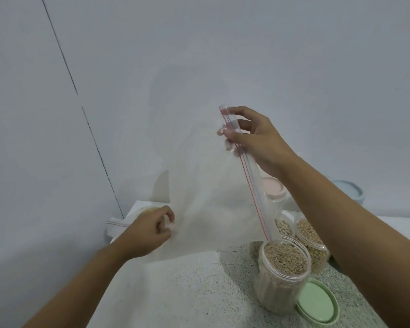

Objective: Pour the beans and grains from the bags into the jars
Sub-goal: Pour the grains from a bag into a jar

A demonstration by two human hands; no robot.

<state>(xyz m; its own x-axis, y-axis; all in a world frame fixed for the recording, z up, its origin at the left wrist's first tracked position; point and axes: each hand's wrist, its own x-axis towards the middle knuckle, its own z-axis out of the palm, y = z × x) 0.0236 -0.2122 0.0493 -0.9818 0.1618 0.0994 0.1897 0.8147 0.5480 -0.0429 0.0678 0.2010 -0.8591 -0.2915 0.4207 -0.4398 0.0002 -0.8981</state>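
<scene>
Speckled table [199, 292], pale wall [223, 43]. Pinches clear zip bag [199, 197] (seemingly empty) aloft by its seal with right hand [258, 140], grips lower edge with left hand [149, 230], above open grain-filled jar [284, 268].

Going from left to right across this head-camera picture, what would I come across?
Flat bag lying at the far left → left hand → clear zip bag held up → right hand → open jar of grains → green lid.

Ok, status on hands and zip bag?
Right hand pinches zip bag at zipper; left hand grips its bottom. Bag looks empty, corner over open grain jar. Green lid beside jar.
</scene>
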